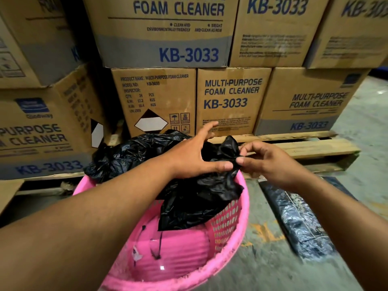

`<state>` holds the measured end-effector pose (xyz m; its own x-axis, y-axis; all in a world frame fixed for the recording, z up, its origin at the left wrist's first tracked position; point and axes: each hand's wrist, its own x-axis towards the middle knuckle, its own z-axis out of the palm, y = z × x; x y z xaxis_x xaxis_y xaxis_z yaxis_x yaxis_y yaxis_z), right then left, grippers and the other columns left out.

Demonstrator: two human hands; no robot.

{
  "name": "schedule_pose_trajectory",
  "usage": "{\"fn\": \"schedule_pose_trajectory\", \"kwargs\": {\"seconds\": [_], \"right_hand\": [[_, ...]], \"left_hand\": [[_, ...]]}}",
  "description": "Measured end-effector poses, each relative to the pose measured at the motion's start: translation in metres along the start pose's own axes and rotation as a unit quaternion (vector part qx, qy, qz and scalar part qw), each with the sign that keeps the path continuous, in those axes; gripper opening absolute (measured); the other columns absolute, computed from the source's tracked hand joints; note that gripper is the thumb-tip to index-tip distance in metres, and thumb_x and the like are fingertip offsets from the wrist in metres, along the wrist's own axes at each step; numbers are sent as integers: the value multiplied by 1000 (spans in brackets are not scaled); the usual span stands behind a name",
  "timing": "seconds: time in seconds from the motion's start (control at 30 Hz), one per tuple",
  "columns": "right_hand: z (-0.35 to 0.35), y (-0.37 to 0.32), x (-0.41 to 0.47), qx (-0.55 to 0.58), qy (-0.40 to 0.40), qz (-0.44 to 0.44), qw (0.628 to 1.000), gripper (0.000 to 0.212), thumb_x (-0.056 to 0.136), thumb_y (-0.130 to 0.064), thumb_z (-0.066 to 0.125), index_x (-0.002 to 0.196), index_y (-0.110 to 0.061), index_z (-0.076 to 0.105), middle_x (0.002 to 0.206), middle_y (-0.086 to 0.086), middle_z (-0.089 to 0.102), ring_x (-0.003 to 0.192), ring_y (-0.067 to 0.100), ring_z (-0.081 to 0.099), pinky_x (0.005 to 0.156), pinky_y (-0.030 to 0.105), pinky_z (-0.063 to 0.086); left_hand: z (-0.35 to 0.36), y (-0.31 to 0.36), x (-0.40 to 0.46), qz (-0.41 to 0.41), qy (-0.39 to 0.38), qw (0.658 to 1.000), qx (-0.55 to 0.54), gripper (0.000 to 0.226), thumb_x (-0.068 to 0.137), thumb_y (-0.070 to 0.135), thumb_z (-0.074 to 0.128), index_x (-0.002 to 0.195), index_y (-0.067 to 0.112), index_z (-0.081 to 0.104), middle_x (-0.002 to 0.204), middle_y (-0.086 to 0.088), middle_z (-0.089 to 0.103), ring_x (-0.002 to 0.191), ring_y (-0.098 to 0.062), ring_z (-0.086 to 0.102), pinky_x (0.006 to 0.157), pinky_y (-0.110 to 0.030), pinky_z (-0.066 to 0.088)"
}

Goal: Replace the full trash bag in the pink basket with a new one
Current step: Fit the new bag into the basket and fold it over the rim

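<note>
Black bag [199, 198] edge between both hands [237, 161]

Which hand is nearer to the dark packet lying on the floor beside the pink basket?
Right. The right hand pinches the black bag over the basket's right rim, just above and left of the packet. The left hand holds the bag farther left, over the basket's far side.

We pinch a crumpled black trash bag [199, 192] between our left hand [195, 156] and right hand [266, 162] above the pink basket [228, 223]. Foam cleaner cartons [231, 99] sit stacked on a wooden pallet [310, 148] behind.
</note>
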<state>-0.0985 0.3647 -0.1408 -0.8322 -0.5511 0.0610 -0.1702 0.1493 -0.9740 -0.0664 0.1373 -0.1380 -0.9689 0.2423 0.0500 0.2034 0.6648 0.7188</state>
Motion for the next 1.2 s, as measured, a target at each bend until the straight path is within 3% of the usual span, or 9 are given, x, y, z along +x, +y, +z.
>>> {"fn": "schedule_pose_trajectory", "kwargs": {"seconds": [0.1, 0.27, 0.4, 0.47, 0.67, 0.8, 0.97, 1.1, 1.2], "right_hand": [[-20, 21, -17, -92, -24, 34, 995, 12, 81, -9, 72, 83, -7, 60, 71, 5, 56, 68, 15, 49, 61, 22, 41], [-38, 50, -40, -182, -76, 169, 966, 12, 80, -11, 75, 82, -21, 69, 77, -3, 66, 75, 18, 53, 70, 34, 41], [-34, 34, -33, -119, 168, 90, 975, 16, 91, -1, 58, 87, -16, 63, 91, 8, 68, 87, 24, 61, 73, 27, 45], [-20, 14, -25, -118, 212, 8, 970, 10, 92, -8, 60, 93, -17, 63, 96, 7, 68, 87, 19, 63, 74, 23, 50], [18, -1, -25, -229, 16, 14, 973, 29, 78, -39, 76, 104, -36, 64, 100, -9, 72, 94, 5, 68, 89, 37, 55], [7, 0, -47, -209, 11, -41, 977, 11, 82, -22, 75, 90, -25, 68, 87, -7, 72, 83, 7, 67, 82, 36, 55], [-17, 2, -83, -453, -98, -15, 886, 11, 80, -37, 73, 76, -42, 65, 100, -27, 56, 105, -10, 48, 89, 28, 43], [-12, -5, -92, -342, 29, -26, 939, 12, 81, -45, 67, 87, -38, 60, 112, -20, 53, 109, -4, 51, 96, 31, 44], [4, -21, -82, -289, 54, -28, 955, 47, 75, -59, 64, 118, -39, 60, 115, -14, 53, 105, 2, 57, 89, 29, 50]], "left_hand": [[0, 4, 2, -12, 5, 993, 119, 89, 72, 82, 50, 148, 48, 18, 156, 9, 36, 139, -18, 39, 117, -50, 24], [4, 4, 5, -13, -31, 971, 238, 76, 83, 73, 46, 150, 40, 28, 161, 11, 23, 149, -7, 10, 116, -63, -5], [12, -1, 5, 1, -33, 967, 254, 88, 80, 69, 57, 152, 34, 22, 161, 9, 17, 150, -9, 3, 118, -59, 0], [16, -2, 5, 3, -30, 965, 259, 96, 75, 71, 59, 153, 31, 19, 162, 8, 15, 150, -9, 0, 119, -57, 0], [17, 0, 2, 13, -28, 961, 275, 103, 72, 68, 67, 154, 28, 18, 162, 5, 14, 151, -11, 0, 119, -55, 4], [14, 0, 1, 6, -41, 965, 258, 108, 67, 75, 66, 153, 30, 19, 163, 7, 13, 150, -9, -3, 119, -57, 1], [14, -3, 3, 2, -38, 971, 237, 108, 67, 77, 64, 153, 31, 19, 164, 7, 11, 150, -10, -4, 118, -60, 1], [16, 1, 2, -12, -43, 970, 238, 109, 67, 72, 68, 154, 31, 16, 164, 6, 7, 151, -11, -3, 117, -63, 1], [16, 3, 2, -14, -44, 970, 237, 114, 64, 72, 71, 154, 29, 17, 164, 6, 7, 150, -10, -4, 116, -64, 2]]}}
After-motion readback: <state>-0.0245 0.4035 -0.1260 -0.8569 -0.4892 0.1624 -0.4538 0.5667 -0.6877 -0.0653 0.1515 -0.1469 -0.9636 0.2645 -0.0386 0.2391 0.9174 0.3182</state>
